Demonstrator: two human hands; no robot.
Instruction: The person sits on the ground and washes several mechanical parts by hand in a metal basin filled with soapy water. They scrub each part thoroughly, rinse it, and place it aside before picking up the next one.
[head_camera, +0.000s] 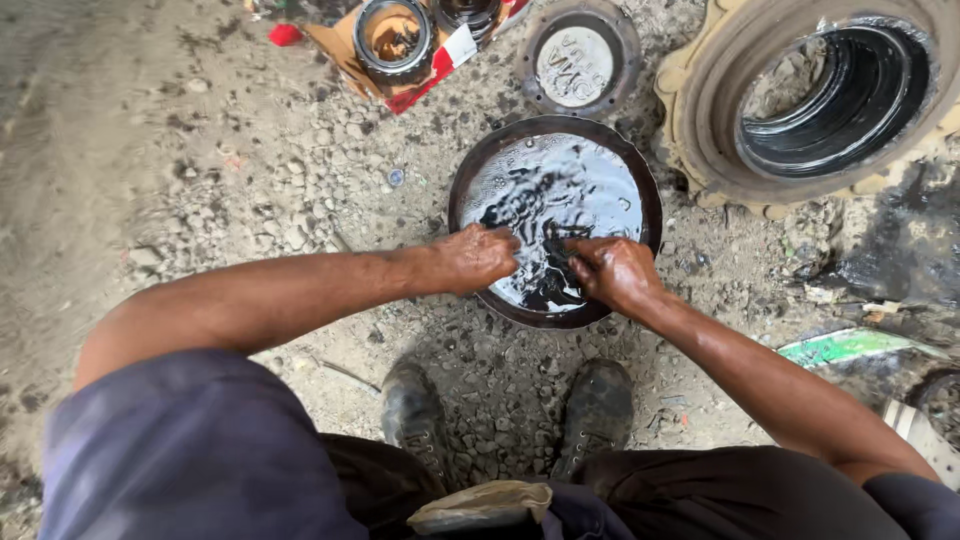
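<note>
A round dark metal basin (470, 170) filled with black oily liquid sits on the gravel ground in front of my boots. My left hand (475, 257) rests over the basin's near rim, fingers curled and dipped into the liquid. My right hand (615, 272) is beside it, fingers closed on a small dark object (556, 243) that lies partly under the rippling surface. What the object is cannot be told. Both hands are wet and stained.
A large tan wheel hub (700, 130) with a dark bore lies at the upper right. A round capped disc (578, 60) and bearing rings on red-and-brown cardboard (400, 50) sit behind the basin. My two boots (415, 415) stand near. A green-and-white strip (850, 345) lies right.
</note>
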